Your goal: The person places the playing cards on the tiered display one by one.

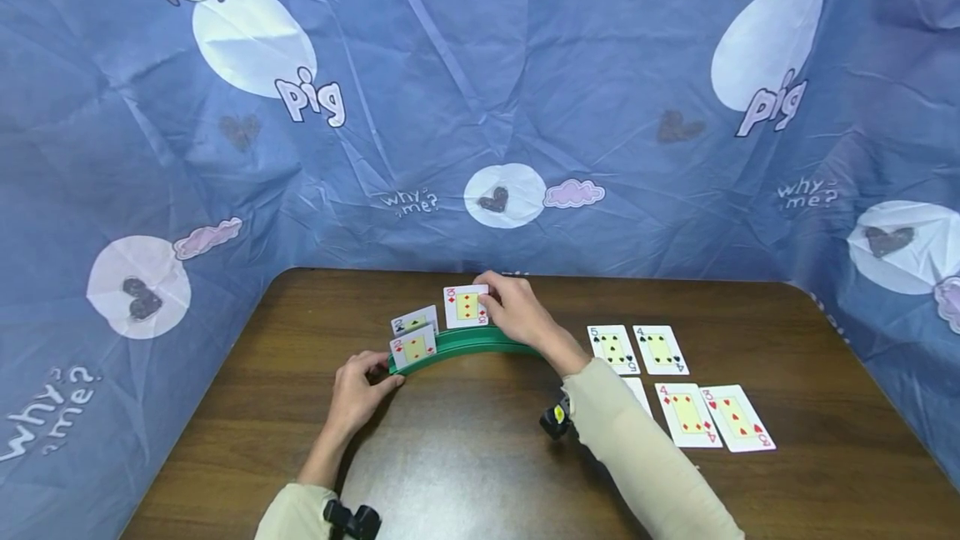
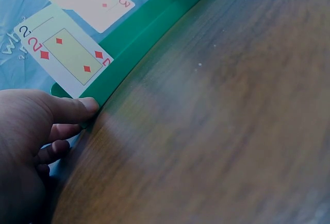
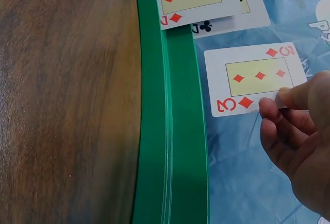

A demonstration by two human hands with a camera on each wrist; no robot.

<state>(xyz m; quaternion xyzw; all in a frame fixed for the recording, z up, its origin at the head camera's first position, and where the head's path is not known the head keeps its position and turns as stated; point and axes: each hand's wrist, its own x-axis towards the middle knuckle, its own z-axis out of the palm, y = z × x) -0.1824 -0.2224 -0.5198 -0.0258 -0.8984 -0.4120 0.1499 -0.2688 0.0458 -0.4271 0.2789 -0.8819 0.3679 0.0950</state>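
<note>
The left hand (image 1: 356, 390) reaches forward to the near-left end of a curved green card holder (image 1: 480, 342), its thumb laid along the front edge and its other fingers bent behind, pinching that end. The right hand (image 1: 520, 311) extends forward and to the left, its forearm slanting across the surface (image 1: 465, 473); its thumb and fingers pinch the right-hand side of the three of diamonds (image 1: 459, 307). That card is held face toward the person just behind the holder, and the right wrist view shows a gap between the two.

At the holder's left end, the two of diamonds (image 1: 414, 347) stands tilted in front and overlaps the two of clubs (image 1: 412, 321) behind it.

To the right, a black five (image 1: 613, 348) and a black four (image 1: 660, 350) lie side by side. Nearer the person are a red four (image 1: 687, 415) and a red three (image 1: 738, 418), their edges close together. The right sleeve (image 1: 645, 457) covers most of another card (image 1: 637, 392), so its value cannot be read. The right hand and wrist also hide the holder's right end in the head view. A printed blue cloth (image 1: 420, 107) hangs behind.
</note>
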